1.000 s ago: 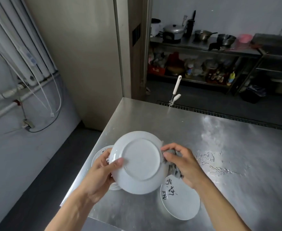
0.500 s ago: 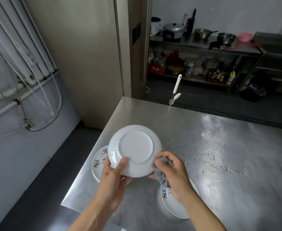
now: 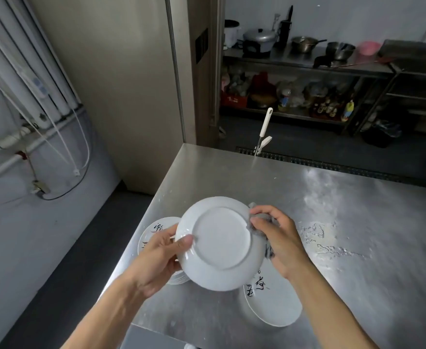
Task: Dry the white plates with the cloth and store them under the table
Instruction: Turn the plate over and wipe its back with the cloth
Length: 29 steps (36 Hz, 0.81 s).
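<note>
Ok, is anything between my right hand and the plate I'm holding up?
Yes, only the grey cloth: the right hand pinches it against the right rim of the plate, so the fingers meet cloth, not plate. The left hand grips the opposite rim bare, thumb on the underside.

Plate (image 3: 222, 244) mid-frame, above table (image 3: 358, 222).
Left hand (image 3: 156, 258) at its left rim, cloth (image 3: 268, 250) under right hand (image 3: 280, 240) at right; stack (image 3: 154, 229) behind left, lone plate (image 3: 277, 308) lower right.
</note>
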### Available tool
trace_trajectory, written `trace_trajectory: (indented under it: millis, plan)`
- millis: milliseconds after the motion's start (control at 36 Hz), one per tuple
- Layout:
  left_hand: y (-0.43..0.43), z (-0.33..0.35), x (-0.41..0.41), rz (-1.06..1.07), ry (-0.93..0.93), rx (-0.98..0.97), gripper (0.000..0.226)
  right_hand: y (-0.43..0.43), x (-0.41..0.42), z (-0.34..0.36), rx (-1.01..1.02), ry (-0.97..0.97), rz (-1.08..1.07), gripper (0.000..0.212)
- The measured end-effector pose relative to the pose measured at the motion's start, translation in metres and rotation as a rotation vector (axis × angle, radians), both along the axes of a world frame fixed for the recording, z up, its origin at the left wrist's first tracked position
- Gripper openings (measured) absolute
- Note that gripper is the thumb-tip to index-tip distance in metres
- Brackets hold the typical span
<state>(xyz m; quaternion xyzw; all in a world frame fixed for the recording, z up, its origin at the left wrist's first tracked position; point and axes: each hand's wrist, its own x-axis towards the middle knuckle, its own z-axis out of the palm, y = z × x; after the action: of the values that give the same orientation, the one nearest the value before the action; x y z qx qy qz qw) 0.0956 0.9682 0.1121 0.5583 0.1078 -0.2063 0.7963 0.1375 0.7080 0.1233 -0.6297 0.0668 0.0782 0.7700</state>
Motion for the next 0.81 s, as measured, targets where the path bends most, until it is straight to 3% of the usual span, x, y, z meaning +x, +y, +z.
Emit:
trace_trajectory:
  millis: [139,222,306,389,528,639,722,806]
  plan:
    - [-0.009,-0.005,0.008,0.248,0.041,-0.142,0.052,0.008,-0.027,-0.02,0.048,0.112,0.041,0.014]
    - [-0.027,-0.01,0.0,0.279,0.054,-0.138,0.049,0.013,-0.018,-0.022,0.03,0.062,-0.087,0.011]
    - [-0.038,-0.018,-0.006,0.269,0.044,-0.199,0.051,0.011,-0.003,-0.013,0.079,0.049,-0.184,0.016]
    - [-0.035,-0.018,-0.002,0.264,0.032,-0.205,0.05,0.001,-0.01,-0.015,0.112,0.075,-0.073,0.014]
    - [-0.037,-0.026,-0.003,0.007,0.158,-0.082,0.053,-0.03,-0.023,-0.03,0.142,0.089,-0.094,0.032]
    - [-0.034,-0.041,0.001,-0.186,0.45,-0.202,0.074,-0.048,-0.032,-0.027,-0.143,-0.088,-0.046,0.028]
    - [-0.035,-0.048,0.013,-0.27,0.565,-0.248,0.095,-0.053,-0.036,-0.026,-0.357,-0.261,0.096,0.023]
    - [-0.039,-0.048,0.028,-0.29,0.607,-0.176,0.071,-0.054,-0.038,-0.028,-0.501,-0.436,0.268,0.032]
